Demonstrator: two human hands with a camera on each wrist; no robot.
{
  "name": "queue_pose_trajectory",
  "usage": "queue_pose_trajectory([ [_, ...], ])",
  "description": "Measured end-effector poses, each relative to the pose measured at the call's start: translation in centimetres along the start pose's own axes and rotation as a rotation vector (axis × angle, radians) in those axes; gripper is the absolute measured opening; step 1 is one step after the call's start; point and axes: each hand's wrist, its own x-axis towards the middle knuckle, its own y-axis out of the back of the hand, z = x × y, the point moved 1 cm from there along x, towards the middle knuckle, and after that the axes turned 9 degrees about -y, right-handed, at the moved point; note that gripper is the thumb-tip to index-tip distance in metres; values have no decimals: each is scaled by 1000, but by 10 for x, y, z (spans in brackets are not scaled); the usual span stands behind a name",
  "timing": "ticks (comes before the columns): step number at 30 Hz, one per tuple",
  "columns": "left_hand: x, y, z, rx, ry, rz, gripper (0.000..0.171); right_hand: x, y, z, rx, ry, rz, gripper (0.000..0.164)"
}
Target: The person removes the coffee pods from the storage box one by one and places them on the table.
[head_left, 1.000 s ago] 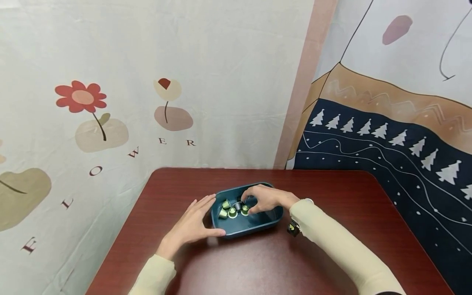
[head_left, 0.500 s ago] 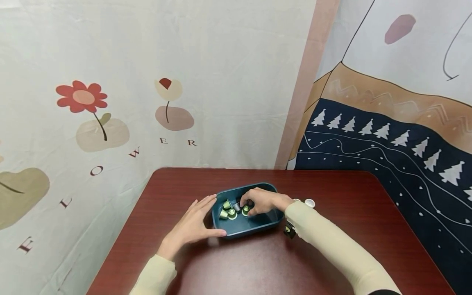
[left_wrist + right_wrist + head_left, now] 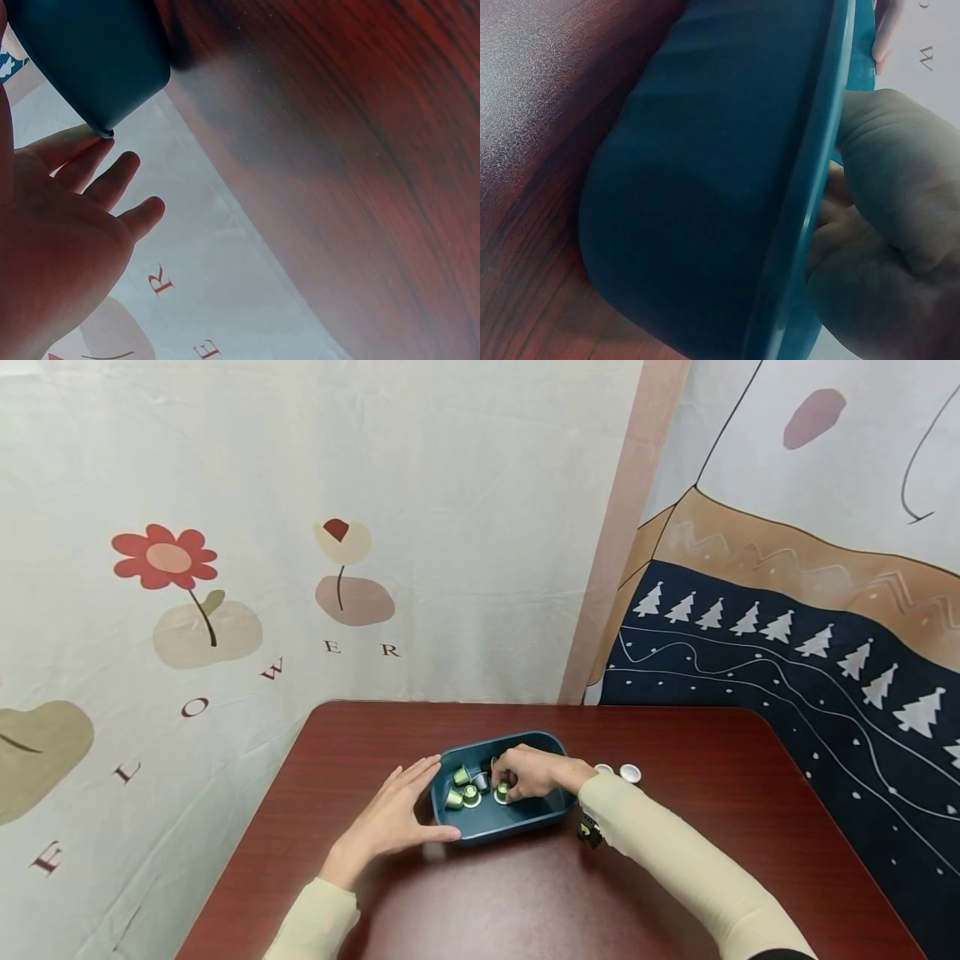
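A dark blue oval basin (image 3: 487, 828) stands on the table with several small coffee capsules in it. Green capsules (image 3: 454, 797) and a grey capsule (image 3: 481, 782) lie in its left half. My left hand (image 3: 390, 814) rests against the left end, fingers straight and thumb spread along the near side; its fingertips touch the rim in the left wrist view. My right hand (image 3: 536, 771) reaches inside, thumb and fingers curled at a green coffee capsule (image 3: 502, 792). Its fingertips are hidden behind the basin wall (image 3: 705, 165) in the right wrist view.
Two white round pieces (image 3: 630, 773) lie on the red-brown table (image 3: 675, 735) right of the basin, one partly behind the right sleeve (image 3: 660, 839). Printed cloth (image 3: 480, 527) hangs behind the table.
My right hand has moved slightly left and down into the basin, and its fingers have closed in on the green coffee capsule, which has shifted a little. My left hand has stayed put.
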Motion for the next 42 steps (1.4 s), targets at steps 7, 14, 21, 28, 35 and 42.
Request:
queue_pose_trajectory([
  [7,1,1,1,-4,0,4,124,8,-7,17,14,1,1,17],
  [14,0,2,2,-4,6,5,124,-9,10,3,79,-8,13,16],
  [21,0,2,3,-3,5,5,123,-13,11,6,128,-13,52,21],
  [28,-1,1,3,2,0,5,125,-22,15,0,218,-19,106,19],
  [35,0,1,2,3,-13,10,124,-28,17,-1,263,29,161,16],
  [42,0,0,3,7,-10,7,124,-35,16,3,284,44,171,15],
])
